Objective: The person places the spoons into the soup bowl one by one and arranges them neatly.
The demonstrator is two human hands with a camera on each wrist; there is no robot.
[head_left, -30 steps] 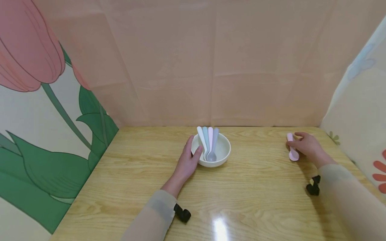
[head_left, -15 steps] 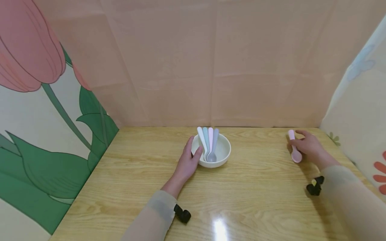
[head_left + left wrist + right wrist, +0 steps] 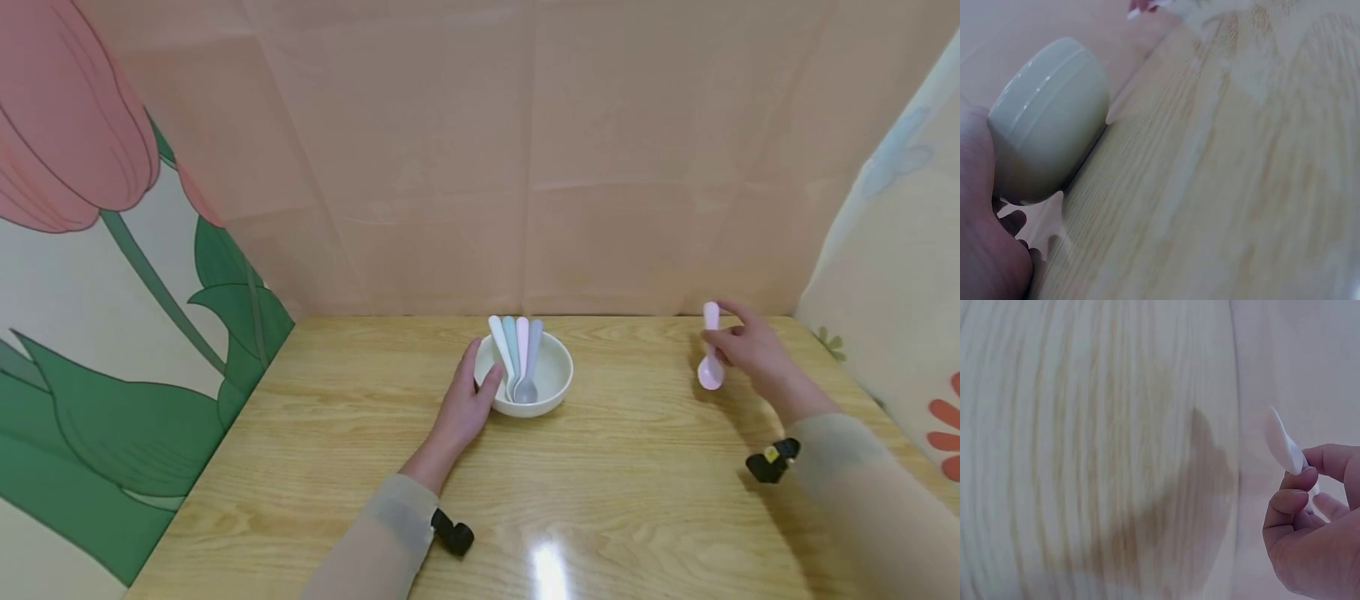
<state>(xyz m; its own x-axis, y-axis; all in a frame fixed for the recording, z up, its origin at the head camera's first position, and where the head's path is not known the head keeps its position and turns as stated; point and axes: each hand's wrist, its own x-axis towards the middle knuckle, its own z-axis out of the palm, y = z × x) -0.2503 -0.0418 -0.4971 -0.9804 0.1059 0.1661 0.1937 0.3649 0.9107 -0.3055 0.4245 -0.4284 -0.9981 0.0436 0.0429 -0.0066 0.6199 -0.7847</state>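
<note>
A white bowl (image 3: 556,379) stands on the table, with several spoons leaning in it, their handles up: white, teal, pink and a greyish-lavender spoon (image 3: 534,350). My left hand (image 3: 465,404) grips the bowl's left side, thumb near the rim; the left wrist view shows the bowl's outer wall (image 3: 1054,125) against the hand, the fingers partly hidden. Over at the right, my right hand (image 3: 752,346) pinches a pink spoon (image 3: 711,371) by its handle, the spoon's head hanging down above the table. In the right wrist view this spoon (image 3: 1285,447) looks whitish, fingertips round its handle.
The wood-grain table (image 3: 600,500) meets a peach cloth backdrop (image 3: 420,167) at its far edge. Printed panels rise at both sides: a tulip panel (image 3: 82,400) at left, a pale flowered one (image 3: 900,275) at right.
My right hand has lifted the pink spoon off the table and moved it slightly to the left and away from me. The left hand and the bowl have stayed in place.
</note>
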